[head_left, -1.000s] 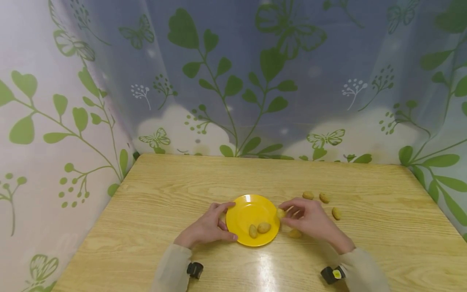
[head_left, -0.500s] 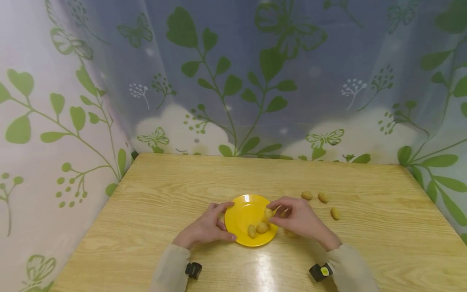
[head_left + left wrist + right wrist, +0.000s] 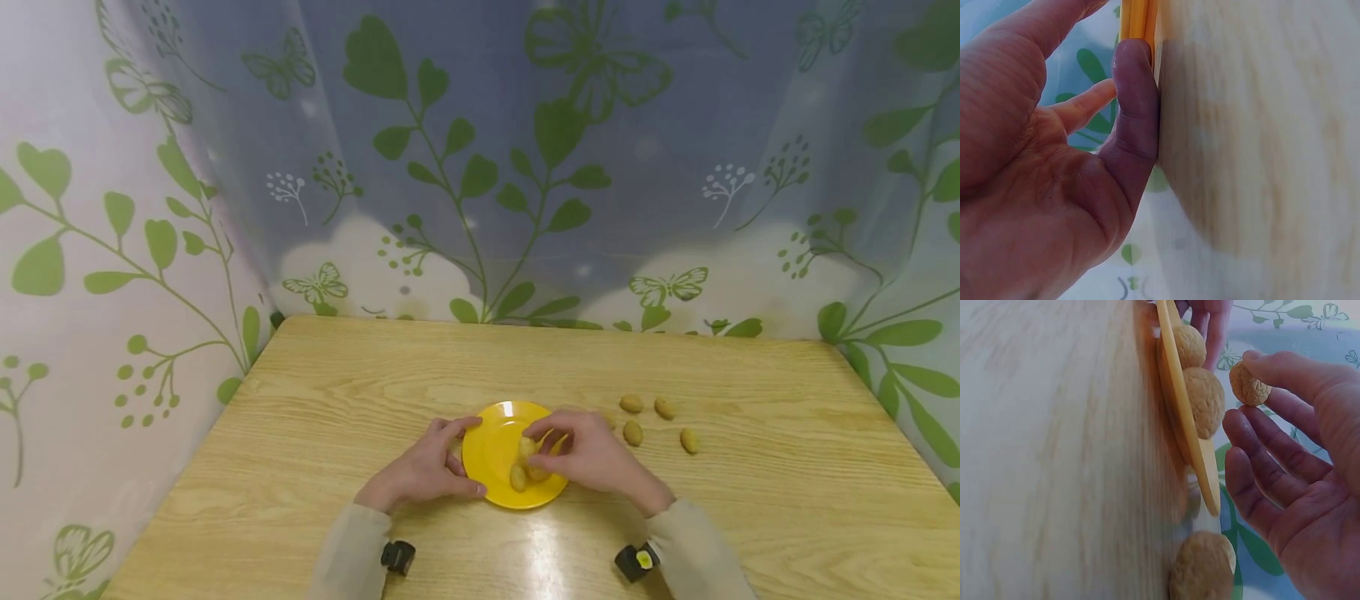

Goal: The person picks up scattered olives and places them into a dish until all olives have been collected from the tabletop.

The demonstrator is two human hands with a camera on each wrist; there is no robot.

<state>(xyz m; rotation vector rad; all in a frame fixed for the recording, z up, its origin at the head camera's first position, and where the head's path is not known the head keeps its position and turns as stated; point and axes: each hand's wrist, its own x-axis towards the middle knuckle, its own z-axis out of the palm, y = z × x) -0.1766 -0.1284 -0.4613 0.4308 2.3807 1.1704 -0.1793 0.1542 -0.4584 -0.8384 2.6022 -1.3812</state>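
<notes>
A yellow plate (image 3: 491, 437) lies on the wooden table. My left hand (image 3: 420, 467) holds its left rim, thumb at the near side and fingers at the far side; the left wrist view shows the thumb (image 3: 1135, 94) against the plate's edge. Over the plate, my right hand (image 3: 588, 450) pinches a small potato (image 3: 1250, 384) between thumb and fingertips. Two more potatoes rest on the plate, one (image 3: 518, 477) in plain sight and another (image 3: 1205, 402) partly covered by the right hand in the head view.
Several loose potatoes lie right of the plate, among them one farther back (image 3: 632, 403), one at the far right (image 3: 689, 440) and one near the right hand (image 3: 632, 432). A leaf-patterned curtain (image 3: 480, 208) stands along the table's (image 3: 337, 375) back and sides.
My right hand has carried its potato leftward from the plate's right edge to above the middle, uncovering a potato on the table behind it. The left hand and plate have stayed put.
</notes>
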